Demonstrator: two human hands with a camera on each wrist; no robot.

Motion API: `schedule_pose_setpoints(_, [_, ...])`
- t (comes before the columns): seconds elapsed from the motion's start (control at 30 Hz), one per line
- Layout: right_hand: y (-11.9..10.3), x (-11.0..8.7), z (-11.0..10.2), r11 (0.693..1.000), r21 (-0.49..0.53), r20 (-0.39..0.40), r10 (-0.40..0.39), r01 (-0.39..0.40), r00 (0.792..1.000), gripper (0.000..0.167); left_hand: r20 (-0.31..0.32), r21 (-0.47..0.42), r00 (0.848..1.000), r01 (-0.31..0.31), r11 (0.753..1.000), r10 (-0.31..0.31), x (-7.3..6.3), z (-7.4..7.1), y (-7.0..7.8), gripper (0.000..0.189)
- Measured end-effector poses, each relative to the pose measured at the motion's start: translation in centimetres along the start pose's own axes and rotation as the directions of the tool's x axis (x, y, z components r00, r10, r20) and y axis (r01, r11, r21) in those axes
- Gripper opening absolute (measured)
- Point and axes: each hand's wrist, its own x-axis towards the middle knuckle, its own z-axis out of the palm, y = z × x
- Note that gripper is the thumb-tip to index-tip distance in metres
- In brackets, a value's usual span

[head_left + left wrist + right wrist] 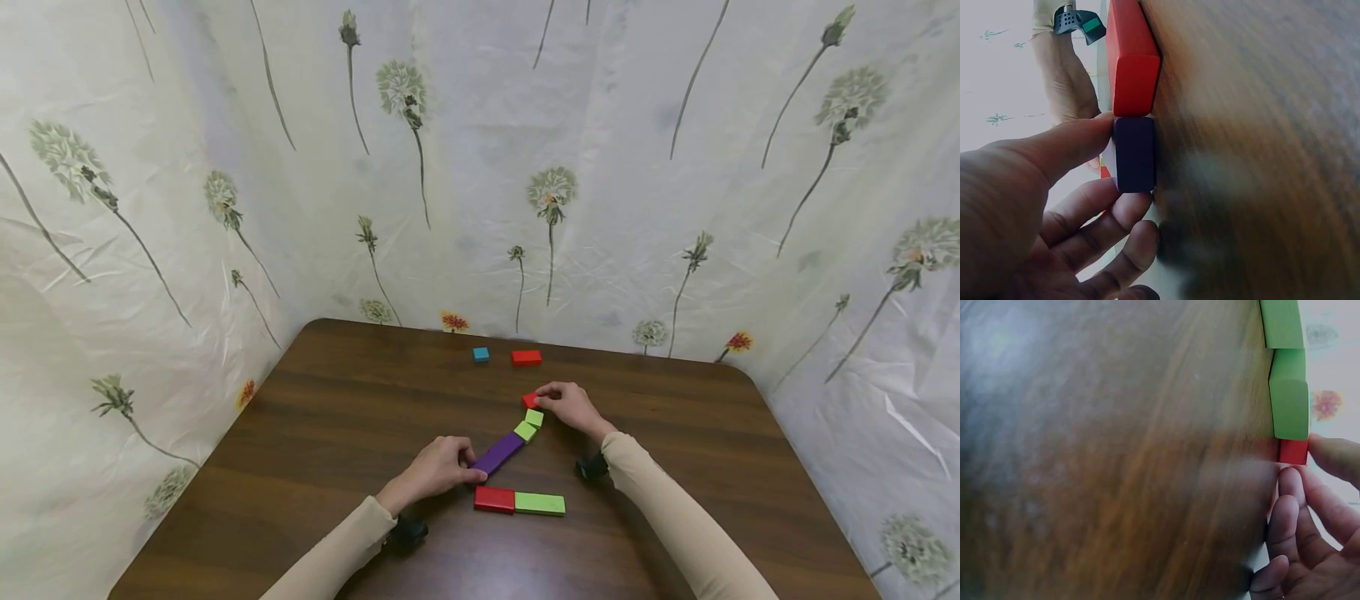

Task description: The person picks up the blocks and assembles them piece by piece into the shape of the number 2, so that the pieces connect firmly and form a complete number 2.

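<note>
A long purple block (498,455) lies slantwise on the table, and my left hand (441,467) pinches its near end between thumb and fingers. The end face of the purple block (1135,154) shows in the left wrist view. Beyond its far end come two small green blocks (529,425), set at slightly different angles. At the top of this row is a small red block (530,400), which my right hand (572,406) pinches. In the right wrist view the small red block (1293,452) is partly hidden behind a green block (1290,406).
Nearer to me, a red block (494,499) and a long green block (540,504) lie end to end. Toward the back edge are a small blue block (481,354) and another red block (527,357). Flowered curtain (480,167) surrounds the brown table (360,375).
</note>
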Motion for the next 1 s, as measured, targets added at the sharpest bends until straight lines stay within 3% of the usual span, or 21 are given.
schedule_pose_setpoints(0.23, [0.2,-0.2,0.1,1.000,-0.004,-0.012,0.005,-0.005,1.000,0.026,-0.007,0.004,1.000,-0.014,1.000,0.014,0.1,0.2,-0.1,0.028])
schedule_pose_setpoints(0.53, [0.7,-0.5,0.0,1.000,0.011,-0.041,0.012,-0.012,0.999,0.039,-0.012,0.004,1.000,-0.013,1.000,0.013,0.0,0.2,0.0,0.028])
schedule_pose_setpoints(0.8, [1.3,-1.5,-0.5,0.986,0.164,-0.100,0.001,0.016,0.995,0.043,0.000,-0.001,1.000,-0.013,1.000,0.013,0.1,0.2,0.0,0.027])
schedule_pose_setpoints(1.0, [2.0,-2.1,-0.9,0.924,0.374,-0.045,-0.071,0.083,0.996,0.037,-0.008,-0.002,1.000,-0.020,1.000,0.020,0.0,0.1,0.0,0.027])
